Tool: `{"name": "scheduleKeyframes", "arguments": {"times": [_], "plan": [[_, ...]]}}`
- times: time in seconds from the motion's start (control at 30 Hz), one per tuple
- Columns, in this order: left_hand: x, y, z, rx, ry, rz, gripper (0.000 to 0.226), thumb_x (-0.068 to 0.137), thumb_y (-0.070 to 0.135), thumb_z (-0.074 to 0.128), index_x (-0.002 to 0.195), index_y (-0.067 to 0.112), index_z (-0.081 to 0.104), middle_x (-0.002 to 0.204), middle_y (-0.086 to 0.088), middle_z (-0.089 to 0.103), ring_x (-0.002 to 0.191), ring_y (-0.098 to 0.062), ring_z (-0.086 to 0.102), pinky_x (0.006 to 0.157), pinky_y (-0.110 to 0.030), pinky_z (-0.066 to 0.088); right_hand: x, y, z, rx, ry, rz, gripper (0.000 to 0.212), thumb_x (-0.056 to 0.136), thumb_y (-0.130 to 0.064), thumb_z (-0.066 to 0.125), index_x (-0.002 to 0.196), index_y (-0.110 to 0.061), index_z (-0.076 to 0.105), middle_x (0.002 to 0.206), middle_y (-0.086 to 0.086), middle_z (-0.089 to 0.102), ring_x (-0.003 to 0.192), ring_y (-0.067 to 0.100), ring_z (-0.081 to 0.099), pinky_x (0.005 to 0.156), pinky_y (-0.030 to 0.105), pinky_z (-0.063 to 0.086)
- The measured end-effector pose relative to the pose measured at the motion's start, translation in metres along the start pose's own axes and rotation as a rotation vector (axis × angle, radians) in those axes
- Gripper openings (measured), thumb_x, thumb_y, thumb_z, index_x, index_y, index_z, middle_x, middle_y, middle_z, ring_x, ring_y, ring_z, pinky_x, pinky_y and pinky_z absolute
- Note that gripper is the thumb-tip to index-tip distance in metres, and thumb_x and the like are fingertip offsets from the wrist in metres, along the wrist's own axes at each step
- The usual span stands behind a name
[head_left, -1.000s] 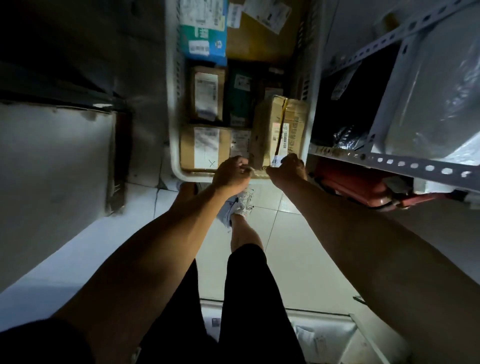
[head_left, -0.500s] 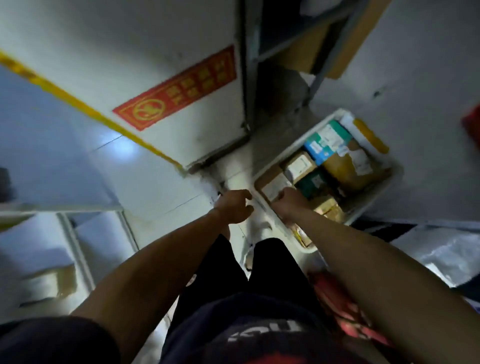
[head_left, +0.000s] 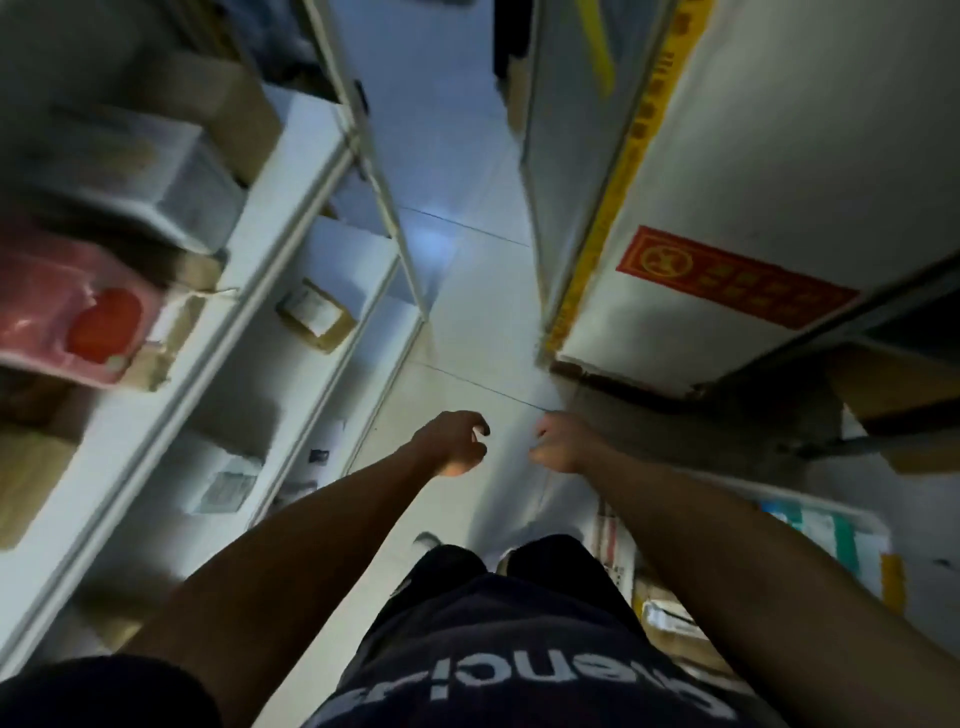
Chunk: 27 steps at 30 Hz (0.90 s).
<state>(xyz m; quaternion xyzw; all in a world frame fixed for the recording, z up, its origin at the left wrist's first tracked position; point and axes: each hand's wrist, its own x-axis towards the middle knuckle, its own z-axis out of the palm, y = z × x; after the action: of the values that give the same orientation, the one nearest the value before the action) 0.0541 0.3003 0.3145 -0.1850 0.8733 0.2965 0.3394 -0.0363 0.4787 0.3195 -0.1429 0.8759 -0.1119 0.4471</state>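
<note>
Head view. The frame is blurred.

- Left hand (head_left: 454, 441): centre of frame, held out over the floor (head_left: 467, 322). Fingers and thumb are loosely curved with a gap between them, gripping nothing.
- Right hand (head_left: 561, 441): just beside the left and level with it, not touching. Fingers are curled in and nothing is visible in it.
- Crate (head_left: 753, 491): lower right of frame, partly hidden behind the right forearm and apart from both hands. Labelled parcels (head_left: 831, 535) lie inside it, one of them teal.
- Shelving (head_left: 249, 249): left side of frame, running toward the upper centre. It carries a taped box (head_left: 317, 317) at centre left and a pink bag (head_left: 67, 322) at the far left edge.
- White panel (head_left: 805, 156): upper right, edged with yellow tape (head_left: 618, 182) and bearing a red sign (head_left: 732, 275).
- Dark shorts (head_left: 519, 623): bottom centre.
</note>
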Motion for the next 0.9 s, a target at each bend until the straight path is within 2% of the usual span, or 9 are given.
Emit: {"name": "scheduleKeyframes", "arguments": {"times": [0.1,0.23,0.4,0.5,0.57,0.7,0.77,0.83,0.9], "plan": [[-0.038,-0.058,-0.014,-0.092,0.076,-0.093,0.037,0.096,0.03,0.054,0.133,0.026,0.06,0.131,-0.001,0.065,0.123,-0.022,0.058,0.101,-0.038,0.048,0.007,-0.069,0.008,-0.097,-0.052,-0.137,0.042,0.084,-0.029,0.071,0.124,-0.016,0.063,0.13,0.003,0.063,0.112,0.022,0.064,0.093,0.029,0.051],[-0.093,-0.134,-0.022,-0.285,0.246,-0.248,0.035,0.094,0.032,0.053,0.127,0.031,0.064,0.132,-0.004,0.063,0.12,-0.025,0.06,0.101,-0.035,0.049,0.013,-0.166,0.031,-0.254,-0.157,-0.313,0.037,0.084,-0.029,0.074,0.118,-0.019,0.062,0.123,0.004,0.064,0.097,0.021,0.062,0.094,0.034,0.053],[-0.167,-0.208,-0.022,-0.538,0.531,-0.456,0.03,0.09,0.028,0.057,0.117,0.028,0.071,0.119,-0.001,0.07,0.113,-0.022,0.065,0.094,-0.028,0.051,0.008,-0.275,0.078,-0.465,-0.242,-0.533,0.044,0.086,-0.027,0.073,0.125,-0.013,0.062,0.125,0.012,0.064,0.107,0.028,0.064,0.09,0.035,0.053],[-0.204,-0.235,-0.019,-0.66,0.665,-0.573,0.026,0.092,0.023,0.063,0.117,0.022,0.072,0.114,-0.003,0.072,0.106,-0.024,0.067,0.085,-0.026,0.049,-0.005,-0.327,0.11,-0.564,-0.287,-0.669,0.044,0.085,-0.027,0.075,0.125,-0.016,0.063,0.122,0.01,0.065,0.103,0.025,0.062,0.086,0.031,0.051],[-0.224,-0.246,-0.013,-0.727,0.756,-0.634,0.026,0.092,0.02,0.064,0.116,0.019,0.073,0.113,-0.007,0.072,0.104,-0.026,0.068,0.086,-0.027,0.049,-0.017,-0.354,0.132,-0.623,-0.313,-0.752,0.044,0.082,-0.029,0.077,0.124,-0.021,0.064,0.119,0.007,0.066,0.099,0.023,0.062,0.083,0.028,0.049],[-0.255,-0.254,0.005,-0.834,0.877,-0.742,0.027,0.092,0.02,0.064,0.117,0.016,0.074,0.112,-0.01,0.074,0.102,-0.025,0.069,0.085,-0.025,0.049,-0.04,-0.387,0.175,-0.693,-0.425,-0.859,0.039,0.084,-0.021,0.073,0.122,-0.021,0.062,0.109,0.006,0.07,0.083,0.021,0.066,0.062,0.023,0.047],[-0.267,-0.255,0.014,-0.901,0.949,-0.802,0.027,0.093,0.021,0.062,0.116,0.015,0.075,0.114,-0.007,0.074,0.106,-0.023,0.069,0.085,-0.024,0.048,-0.052,-0.396,0.196,-0.658,-0.469,-0.891,0.032,0.086,-0.019,0.071,0.118,-0.019,0.063,0.106,0.006,0.07,0.073,0.025,0.068,0.056,0.026,0.052],[-0.279,-0.256,0.024,-0.958,1.083,-0.877,0.025,0.092,0.02,0.061,0.11,0.014,0.077,0.11,-0.006,0.076,0.104,-0.023,0.069,0.081,-0.025,0.048,-0.065,-0.405,0.215,-0.6,-0.459,-0.951,0.026,0.084,-0.021,0.07,0.109,-0.023,0.066,0.104,0.004,0.07,0.084,0.029,0.07,0.07,0.036,0.06],[-0.292,-0.26,0.034,-1.033,1.236,-0.959,0.022,0.092,0.016,0.061,0.106,0.011,0.077,0.103,-0.007,0.076,0.097,-0.022,0.068,0.076,-0.023,0.043,-0.083,-0.415,0.231,-0.531,-0.465,-1.026,0.021,0.083,-0.019,0.068,0.104,-0.023,0.068,0.095,0.001,0.069,0.094,0.027,0.069,0.082,0.033,0.057]]}}
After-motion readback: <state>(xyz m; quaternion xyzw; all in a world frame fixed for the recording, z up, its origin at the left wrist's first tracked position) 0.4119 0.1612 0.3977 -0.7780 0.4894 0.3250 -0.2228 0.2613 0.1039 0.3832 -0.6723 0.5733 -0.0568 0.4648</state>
